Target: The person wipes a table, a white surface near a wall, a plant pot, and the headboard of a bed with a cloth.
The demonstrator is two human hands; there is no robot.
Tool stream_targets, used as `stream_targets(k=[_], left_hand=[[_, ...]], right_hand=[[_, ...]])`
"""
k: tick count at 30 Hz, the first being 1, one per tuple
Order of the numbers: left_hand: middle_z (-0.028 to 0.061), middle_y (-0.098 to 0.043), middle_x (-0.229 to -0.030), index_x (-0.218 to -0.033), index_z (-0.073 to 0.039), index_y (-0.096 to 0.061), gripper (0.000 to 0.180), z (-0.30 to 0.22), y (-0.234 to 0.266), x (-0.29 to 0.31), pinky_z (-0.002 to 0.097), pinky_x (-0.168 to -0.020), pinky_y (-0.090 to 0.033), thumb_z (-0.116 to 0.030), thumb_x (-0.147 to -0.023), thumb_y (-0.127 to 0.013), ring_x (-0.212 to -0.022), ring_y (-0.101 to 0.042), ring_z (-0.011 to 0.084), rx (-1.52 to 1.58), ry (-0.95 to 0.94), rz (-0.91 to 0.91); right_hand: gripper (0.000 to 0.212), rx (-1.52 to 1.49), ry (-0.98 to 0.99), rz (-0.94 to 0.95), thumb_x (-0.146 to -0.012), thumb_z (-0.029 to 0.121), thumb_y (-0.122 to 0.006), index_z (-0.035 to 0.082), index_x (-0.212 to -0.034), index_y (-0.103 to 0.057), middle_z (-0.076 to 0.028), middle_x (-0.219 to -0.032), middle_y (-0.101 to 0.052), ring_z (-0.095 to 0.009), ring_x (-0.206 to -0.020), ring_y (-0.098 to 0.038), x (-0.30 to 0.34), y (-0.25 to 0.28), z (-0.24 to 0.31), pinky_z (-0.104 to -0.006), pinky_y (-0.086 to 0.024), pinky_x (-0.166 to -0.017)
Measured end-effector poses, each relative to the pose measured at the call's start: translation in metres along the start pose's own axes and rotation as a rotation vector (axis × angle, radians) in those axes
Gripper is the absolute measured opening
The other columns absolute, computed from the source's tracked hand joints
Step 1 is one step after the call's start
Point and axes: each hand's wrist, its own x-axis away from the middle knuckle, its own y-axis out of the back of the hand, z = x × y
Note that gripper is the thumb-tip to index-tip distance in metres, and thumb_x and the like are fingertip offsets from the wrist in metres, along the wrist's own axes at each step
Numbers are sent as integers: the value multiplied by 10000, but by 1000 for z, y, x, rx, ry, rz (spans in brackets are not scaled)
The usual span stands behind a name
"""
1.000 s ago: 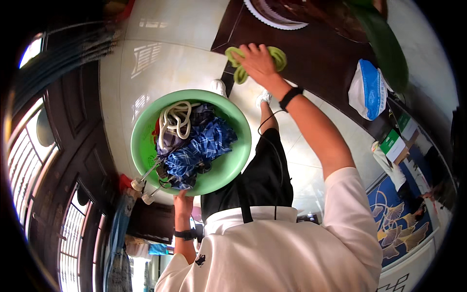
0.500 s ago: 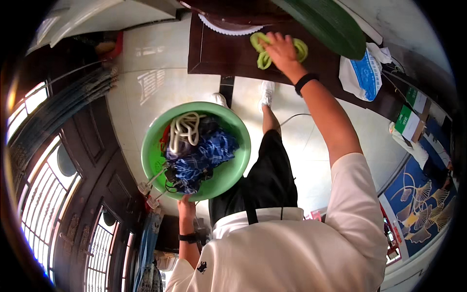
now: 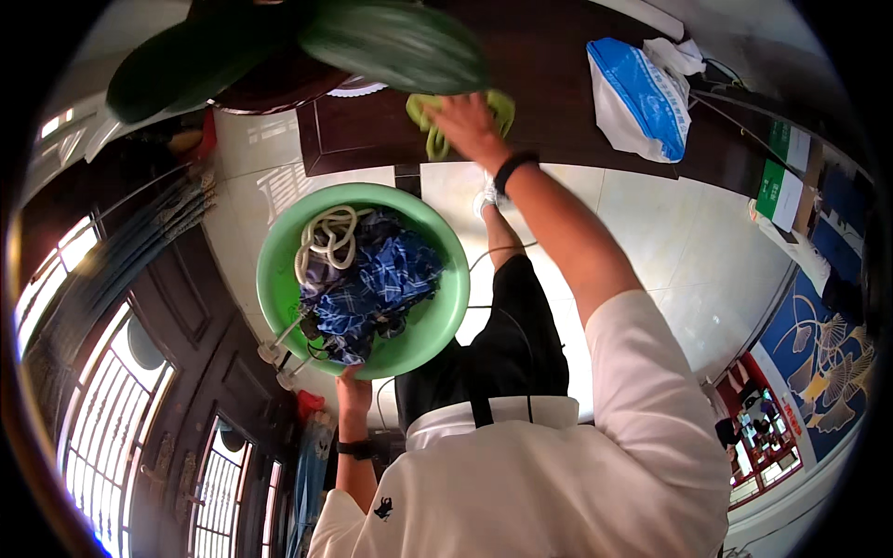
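My left hand (image 3: 353, 392) grips the near rim of a round green basin (image 3: 453, 279). In the basin lies a dark blue plaid cloth (image 3: 377, 274). A cream-white looped cord (image 3: 327, 244) rests on it, and thin rods with clip-like ends stick out over the basin's left rim. My right arm reaches forward to the dark wooden table (image 3: 549, 102). There my right hand (image 3: 473, 128) is closed over a lime-green looped cord (image 3: 503, 110); the hand hides its middle, and the fingertips are slightly blurred.
Large green leaves (image 3: 395, 46) hang over the table's left part. A blue-and-white plastic bag (image 3: 642, 98) lies at its right. Green-and-white boxes (image 3: 781, 195) stand farther right. A dark door (image 3: 200, 325) is at the left. A thin cable (image 3: 493, 249) runs near my leg.
The view has shifted, so the leaves, table and bag sit farther left. My right hand's fingers, spread over the green cord before, have drawn in on it. The left hand keeps holding the basin.
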Motion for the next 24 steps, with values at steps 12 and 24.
stream_targets(k=[12,24], left_hand=[[105,-599,-1234,-1236,-24,-559,449,-28,-29,25,380,-929,-488,27,-791,-582,-1084,-595,253,-53,-22,-2],[93,-542,-1305,-1295,34,-507,504,-54,-177,-27,386,-1026,-401,3,-799,-585,-1182,-514,270,-333,-19,477]], right_hand=[[353,-191,-89,-105,-859,212,-538,244,-1196,-639,-43,-1034,-548,-232,-952,-525,59,26,0,-411,-412,-794],[192,-138,-603,104,-815,210,-576,182,-965,-693,-91,-952,-541,-286,-952,-551,179,70,-54,-461,-449,-757]])
